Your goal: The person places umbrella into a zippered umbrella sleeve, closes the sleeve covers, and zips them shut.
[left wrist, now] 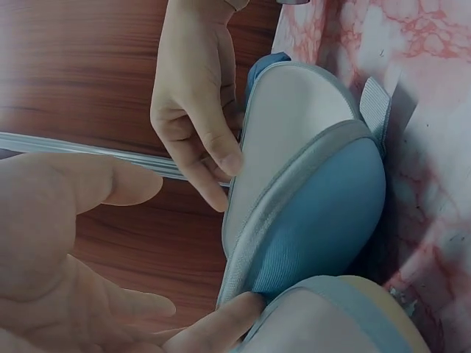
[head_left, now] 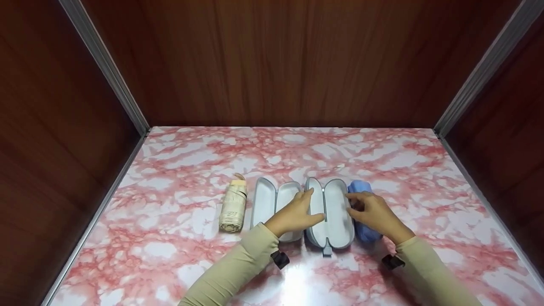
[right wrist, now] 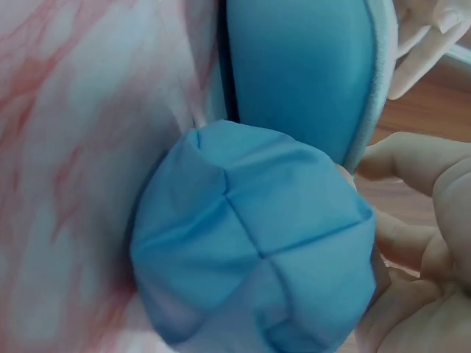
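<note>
Two grey-blue glasses cases lie unfolded side by side, pale inside. Over the left glasses case [head_left: 264,199] reaches my left hand [head_left: 297,214], its fingers spread. One of its fingertips touches the blue outer side of the right glasses case [head_left: 338,212], as the left wrist view shows. My right hand [head_left: 374,212] is at that case's right rim, thumb and fingertips touching the edge. Beneath the right hand lies a rolled blue fabric bundle, likely a folded umbrella [right wrist: 250,243], partly hidden in the head view. A beige folded umbrella [head_left: 233,208] lies to the left.
The table [head_left: 178,259] has a red and white marbled top. Dark wood panels [head_left: 297,63] enclose it at the back and both sides, with metal strips [head_left: 106,63] at the corners. A small tab [head_left: 327,250] sticks out from the right case's near end.
</note>
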The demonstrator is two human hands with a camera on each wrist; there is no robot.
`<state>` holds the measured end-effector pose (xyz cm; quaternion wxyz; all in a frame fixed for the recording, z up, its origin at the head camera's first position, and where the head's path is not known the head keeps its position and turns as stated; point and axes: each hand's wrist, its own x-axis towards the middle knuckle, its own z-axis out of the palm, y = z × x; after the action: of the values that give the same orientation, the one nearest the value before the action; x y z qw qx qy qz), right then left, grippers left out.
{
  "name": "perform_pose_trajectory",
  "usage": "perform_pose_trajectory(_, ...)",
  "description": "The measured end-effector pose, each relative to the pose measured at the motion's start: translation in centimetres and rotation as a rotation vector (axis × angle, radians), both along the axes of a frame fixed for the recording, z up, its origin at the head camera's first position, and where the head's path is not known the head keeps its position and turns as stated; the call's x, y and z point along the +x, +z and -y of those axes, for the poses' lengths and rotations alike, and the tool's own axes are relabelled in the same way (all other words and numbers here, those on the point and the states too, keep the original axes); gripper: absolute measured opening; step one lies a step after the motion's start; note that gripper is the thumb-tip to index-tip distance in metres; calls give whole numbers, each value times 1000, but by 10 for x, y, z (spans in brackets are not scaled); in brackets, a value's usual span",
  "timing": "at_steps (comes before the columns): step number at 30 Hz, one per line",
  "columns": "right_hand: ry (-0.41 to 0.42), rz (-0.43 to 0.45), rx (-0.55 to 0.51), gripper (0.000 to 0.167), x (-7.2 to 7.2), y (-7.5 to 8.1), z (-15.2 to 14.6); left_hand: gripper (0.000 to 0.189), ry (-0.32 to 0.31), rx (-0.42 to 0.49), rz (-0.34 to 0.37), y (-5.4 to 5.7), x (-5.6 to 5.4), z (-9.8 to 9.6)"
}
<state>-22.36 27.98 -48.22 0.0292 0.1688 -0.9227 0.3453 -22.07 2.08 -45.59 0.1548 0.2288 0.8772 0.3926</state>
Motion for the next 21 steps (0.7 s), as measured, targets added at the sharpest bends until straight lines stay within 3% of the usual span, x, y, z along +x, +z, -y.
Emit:
perform_pose_trajectory(8, -13, 95, 21, 45, -2, 5, -1, 90, -12, -30, -23, -1, -1, -2)
perform_pose_trajectory(13, -24, 138, 10, 48, -3, 6, -1, 90, -16, -43, 0, 0, 0, -1)
perform_pose_trajectory(21, -32, 126, 39, 50, -4, 6, 0, 91, -24, -105, -27, -3, -2, -2)
